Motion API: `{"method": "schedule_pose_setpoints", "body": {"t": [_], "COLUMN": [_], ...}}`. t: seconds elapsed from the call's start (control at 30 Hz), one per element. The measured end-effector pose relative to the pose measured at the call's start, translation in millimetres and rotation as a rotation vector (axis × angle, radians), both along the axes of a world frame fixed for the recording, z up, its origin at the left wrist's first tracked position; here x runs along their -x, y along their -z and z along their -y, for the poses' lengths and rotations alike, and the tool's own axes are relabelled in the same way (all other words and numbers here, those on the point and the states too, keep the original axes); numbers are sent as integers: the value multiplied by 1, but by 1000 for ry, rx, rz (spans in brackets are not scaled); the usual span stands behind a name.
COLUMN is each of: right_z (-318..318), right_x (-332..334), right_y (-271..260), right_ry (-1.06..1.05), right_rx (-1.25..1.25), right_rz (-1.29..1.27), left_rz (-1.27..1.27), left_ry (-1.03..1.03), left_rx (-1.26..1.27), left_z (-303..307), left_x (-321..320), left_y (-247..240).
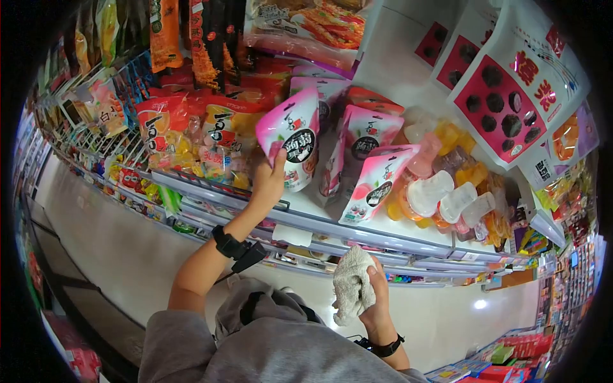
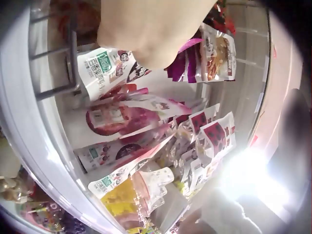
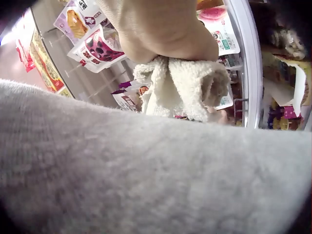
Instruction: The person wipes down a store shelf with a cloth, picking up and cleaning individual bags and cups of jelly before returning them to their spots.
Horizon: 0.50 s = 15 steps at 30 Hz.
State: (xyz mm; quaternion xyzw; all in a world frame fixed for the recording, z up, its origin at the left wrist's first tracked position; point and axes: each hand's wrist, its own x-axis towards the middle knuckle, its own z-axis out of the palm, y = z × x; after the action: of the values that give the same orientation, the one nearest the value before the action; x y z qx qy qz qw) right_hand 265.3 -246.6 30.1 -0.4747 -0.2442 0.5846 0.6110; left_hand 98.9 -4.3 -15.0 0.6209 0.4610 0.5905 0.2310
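In the head view my left hand (image 1: 269, 182) grips a pink and white jelly pouch (image 1: 300, 137) by its lower left side, the thumb lying on its front. The pouch stands tilted over the white shelf, and its far side is hidden. From the left wrist view, the back of the hand (image 2: 151, 29) covers most of what it grips; a white pouch (image 2: 105, 73) shows beside it. My right hand (image 1: 379, 293) holds a bunched white cloth (image 1: 353, 284) in front of the shelf edge. That cloth (image 3: 183, 87) hangs below the curled hand (image 3: 165, 29) in the right wrist view.
More pink pouches (image 1: 370, 140) stand right of the held one, then jelly cups (image 1: 431, 195) in a pile. Red candy bags (image 1: 223, 131) fill the wire rack side. White bags (image 1: 511, 96) hang at the right. A raised rail (image 1: 319, 225) edges the shelf; lower shelves lie beneath.
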Motion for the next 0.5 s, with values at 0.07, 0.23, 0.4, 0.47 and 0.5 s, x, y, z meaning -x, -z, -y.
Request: {"method": "schedule_pose_setpoints", "body": {"t": [0.07, 0.23, 0.4, 0.47, 0.5], "right_z": [-6, -40, -104, -106, -109], "right_x": [4, 28, 87, 115, 125], "right_y": [-5, -25, -63, -51, -48], "right_ry": [-51, 140, 113, 42, -22], "right_rx": [16, -496, -968, -1017, -1067], "right_rz": [10, 574, 1420, 1384, 1347], "left_rz": [103, 610, 794, 838, 714], "left_ry": [112, 278, 480, 376, 414], "left_rx": [259, 247, 258, 231, 253], "left_z": [32, 77, 104, 108, 111], "left_x": [16, 34, 46, 55, 66], "left_y": [-38, -74, -80, -76, -79]}}
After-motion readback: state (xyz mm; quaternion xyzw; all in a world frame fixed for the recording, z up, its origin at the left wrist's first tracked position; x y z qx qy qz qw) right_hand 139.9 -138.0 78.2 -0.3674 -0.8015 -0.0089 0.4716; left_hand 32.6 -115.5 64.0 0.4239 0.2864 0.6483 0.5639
